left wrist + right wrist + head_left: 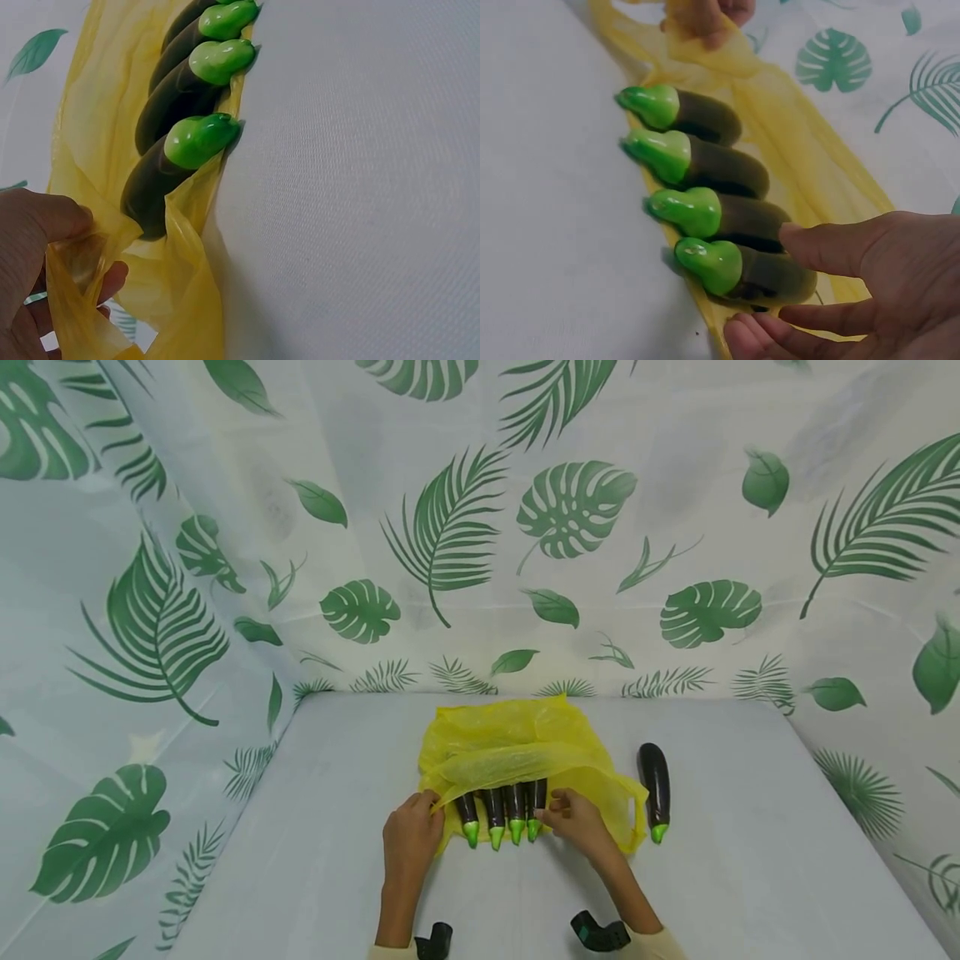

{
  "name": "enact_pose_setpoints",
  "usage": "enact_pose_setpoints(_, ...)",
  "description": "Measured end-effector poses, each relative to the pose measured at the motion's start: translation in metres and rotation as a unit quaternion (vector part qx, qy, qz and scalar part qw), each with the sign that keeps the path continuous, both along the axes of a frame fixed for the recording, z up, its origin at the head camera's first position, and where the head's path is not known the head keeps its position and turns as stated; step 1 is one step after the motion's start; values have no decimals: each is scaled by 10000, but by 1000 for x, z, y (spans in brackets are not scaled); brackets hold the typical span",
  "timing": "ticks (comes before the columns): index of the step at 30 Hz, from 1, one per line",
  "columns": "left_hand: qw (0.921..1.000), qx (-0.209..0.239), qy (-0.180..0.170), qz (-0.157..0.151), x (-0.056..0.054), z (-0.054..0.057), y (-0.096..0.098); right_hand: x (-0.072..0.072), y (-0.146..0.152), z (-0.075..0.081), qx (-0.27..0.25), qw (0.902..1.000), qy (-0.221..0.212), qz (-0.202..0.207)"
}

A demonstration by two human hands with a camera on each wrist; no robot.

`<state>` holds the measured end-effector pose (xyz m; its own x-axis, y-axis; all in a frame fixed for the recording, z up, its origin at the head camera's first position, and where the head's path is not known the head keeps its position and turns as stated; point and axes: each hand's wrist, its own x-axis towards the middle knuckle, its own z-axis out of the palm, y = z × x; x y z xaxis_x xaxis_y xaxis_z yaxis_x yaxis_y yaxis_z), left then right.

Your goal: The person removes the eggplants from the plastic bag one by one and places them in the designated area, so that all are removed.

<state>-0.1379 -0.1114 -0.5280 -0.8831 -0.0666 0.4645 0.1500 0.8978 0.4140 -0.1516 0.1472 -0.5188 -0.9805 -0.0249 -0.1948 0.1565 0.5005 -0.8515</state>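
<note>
Several eggplants point(515, 802) with dark bodies and bright green stem ends lie side by side, partly inside a yellow plastic bag point(498, 766). Their far ends are hidden under its upper layer in the head view. My left hand point(412, 827) pinches the bag's edge at the left of the row; in the left wrist view the thin plastic point(90, 259) passes between thumb and fingers. At the row's right end, my right hand point(579, 820) holds the outermost eggplant point(776, 279), thumb point(821, 244) on its upper side and fingers along its outer side.
One more eggplant point(655, 789) lies on the white tabletop point(750, 852), right of the bag. A bag handle loop point(639, 814) spreads toward it. Behind and beside the table hang white sheets with green leaf prints point(577, 510).
</note>
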Motion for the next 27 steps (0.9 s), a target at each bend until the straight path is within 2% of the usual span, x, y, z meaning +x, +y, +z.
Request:
enact_pose_setpoints(8,10000,-9,17,9,0,-4,0,-10,-9,-5,210,9992,252,-241)
enact_pose_setpoints(16,10000,-9,-30,-26,-1,-2,0,-16,-17,-9,405,9961,668,-402)
enact_pose_setpoints(27,9994,36,270,-190,-2,-5,1,-23,-27,-14,686,9903,1093,-511)
